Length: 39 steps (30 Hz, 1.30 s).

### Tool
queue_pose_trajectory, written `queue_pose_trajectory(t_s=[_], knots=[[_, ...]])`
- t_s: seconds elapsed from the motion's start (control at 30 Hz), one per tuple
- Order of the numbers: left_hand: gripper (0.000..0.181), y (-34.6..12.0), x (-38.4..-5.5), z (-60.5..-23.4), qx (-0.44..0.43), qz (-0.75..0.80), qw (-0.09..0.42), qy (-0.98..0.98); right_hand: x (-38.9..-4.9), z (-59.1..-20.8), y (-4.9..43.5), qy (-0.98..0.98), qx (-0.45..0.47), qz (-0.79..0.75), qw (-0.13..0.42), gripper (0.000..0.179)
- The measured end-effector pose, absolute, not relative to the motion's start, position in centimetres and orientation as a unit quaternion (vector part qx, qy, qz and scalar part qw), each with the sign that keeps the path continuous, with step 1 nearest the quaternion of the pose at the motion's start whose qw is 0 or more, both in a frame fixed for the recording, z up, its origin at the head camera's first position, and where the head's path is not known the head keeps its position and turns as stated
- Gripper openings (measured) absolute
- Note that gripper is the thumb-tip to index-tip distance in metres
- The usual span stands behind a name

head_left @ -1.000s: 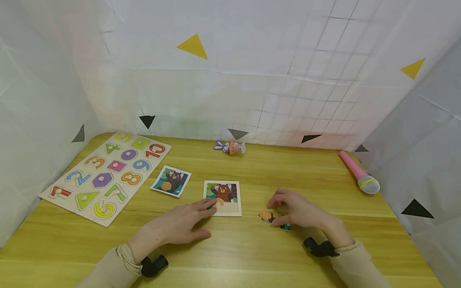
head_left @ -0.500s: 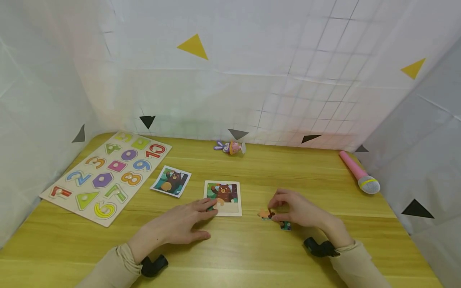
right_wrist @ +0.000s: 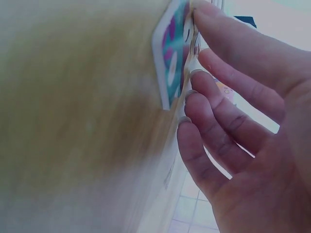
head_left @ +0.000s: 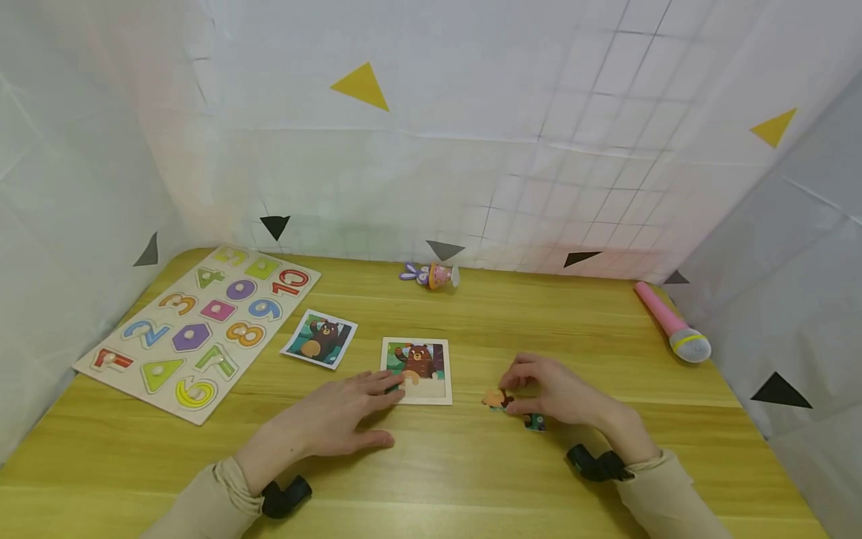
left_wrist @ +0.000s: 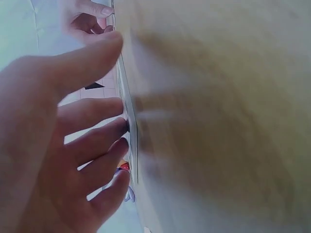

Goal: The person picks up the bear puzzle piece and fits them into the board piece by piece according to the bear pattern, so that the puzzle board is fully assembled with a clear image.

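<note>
My left hand (head_left: 337,419) lies with its fingers extended, and the fingertips rest on the left edge of a small bear jigsaw puzzle (head_left: 419,363). Bear pieces fill the upper part of its white frame (head_left: 441,400); bare backing shows at the lower right. Further right, my right hand (head_left: 559,393) pinches an orange and brown puzzle piece (head_left: 494,399) low over the table, between thumb and index finger. A teal and dark puzzle piece (head_left: 535,423) lies just under that hand. In the right wrist view, a teal-patterned puzzle piece (right_wrist: 172,63) sits close beside the thumb.
A square bear picture card (head_left: 319,339) lies left of the puzzle. Beyond it is a wooden number and shape board (head_left: 222,322). A small rabbit figure (head_left: 431,276) lies at the table's back edge, and a pink toy microphone (head_left: 673,326) at the right.
The right thumb and index finger have come together on the orange and brown puzzle piece, which has turned and shifted slightly left. The left hand has stayed nearly still.
</note>
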<state>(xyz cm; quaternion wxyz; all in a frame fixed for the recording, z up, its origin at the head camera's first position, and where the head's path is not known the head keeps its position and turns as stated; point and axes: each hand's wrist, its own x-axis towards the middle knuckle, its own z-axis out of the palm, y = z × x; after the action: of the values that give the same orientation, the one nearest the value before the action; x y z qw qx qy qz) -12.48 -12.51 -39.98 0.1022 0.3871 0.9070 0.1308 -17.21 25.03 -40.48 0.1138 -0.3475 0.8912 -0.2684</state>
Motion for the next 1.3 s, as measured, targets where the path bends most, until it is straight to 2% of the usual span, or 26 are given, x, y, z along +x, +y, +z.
queue_pose_trajectory(t_s=[0.23, 0.63, 1.3], knots=[[0.069, -12.51, -12.41, -39.9, 0.379, 0.129, 0.114, 0.909, -17.26, -40.55, 25.04, 0.891, -0.348, -0.267, 0.116, 0.025], [0.069, -12.43, -12.31, -39.88, 0.372, 0.13, 0.119, 0.911, -17.28, -40.61, 24.96, 0.884, -0.367, -0.269, 0.104, 0.016], [0.071, -12.55, -12.21, -39.94, 0.359, 0.142, 0.136, 0.912, -17.39, -40.74, 25.02, 0.876, -0.393, -0.266, 0.082, 0.015]])
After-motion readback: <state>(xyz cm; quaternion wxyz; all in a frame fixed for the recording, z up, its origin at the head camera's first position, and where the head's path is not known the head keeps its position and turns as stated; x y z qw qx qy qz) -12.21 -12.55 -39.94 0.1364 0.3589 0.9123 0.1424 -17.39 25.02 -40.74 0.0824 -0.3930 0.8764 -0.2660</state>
